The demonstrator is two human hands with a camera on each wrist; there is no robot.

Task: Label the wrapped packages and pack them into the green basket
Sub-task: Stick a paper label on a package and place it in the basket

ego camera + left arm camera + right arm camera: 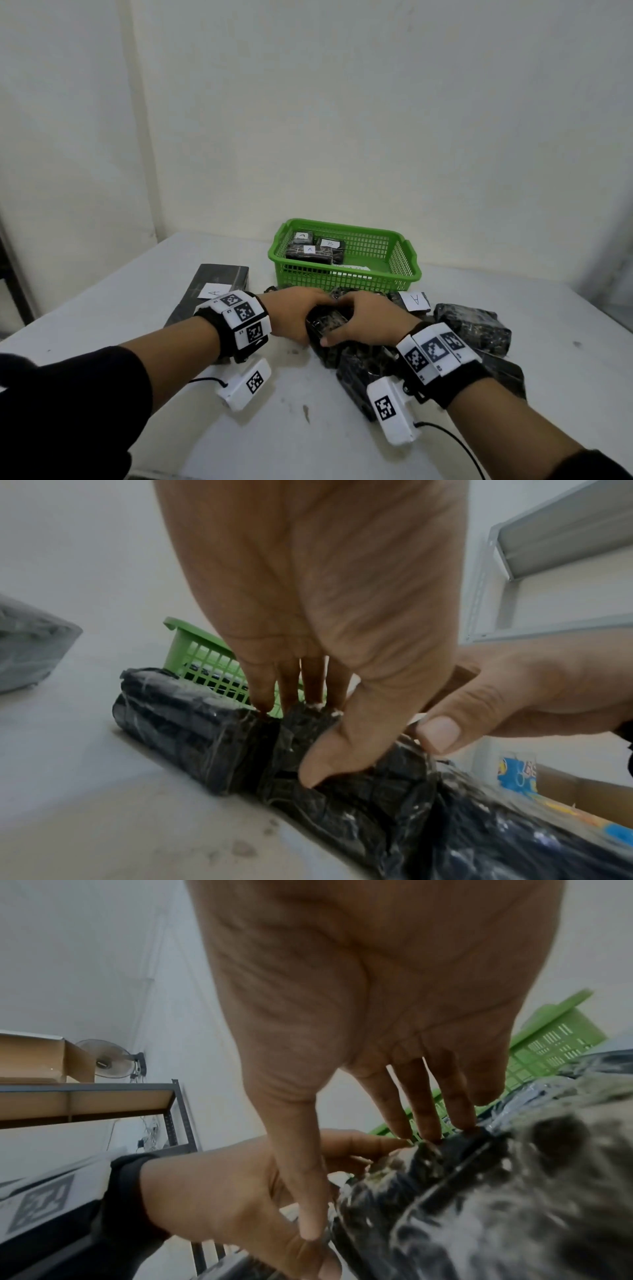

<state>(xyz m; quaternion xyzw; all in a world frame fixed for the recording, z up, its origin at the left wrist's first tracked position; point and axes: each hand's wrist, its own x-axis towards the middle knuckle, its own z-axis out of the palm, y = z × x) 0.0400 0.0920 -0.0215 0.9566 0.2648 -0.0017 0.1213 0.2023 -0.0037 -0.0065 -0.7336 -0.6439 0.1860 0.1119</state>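
Note:
A small black wrapped package (327, 323) lies on the white table just in front of the green basket (342, 281). My left hand (306, 320) grips its left end, with the fingers over the far side and the thumb on the near side (301, 739). My right hand (342, 323) grips the same package (445, 1191) from the right, thumb at the near edge (369, 1180). No label shows on it. Three labelled packages (310, 251) lie in the basket's left half, marked A, A and B.
A long flat black package with an A label (212, 291) lies at the left. More black packages (472, 325) are piled at the right, one bearing an A label (416, 299). A metal shelf (103, 1096) stands beyond the table.

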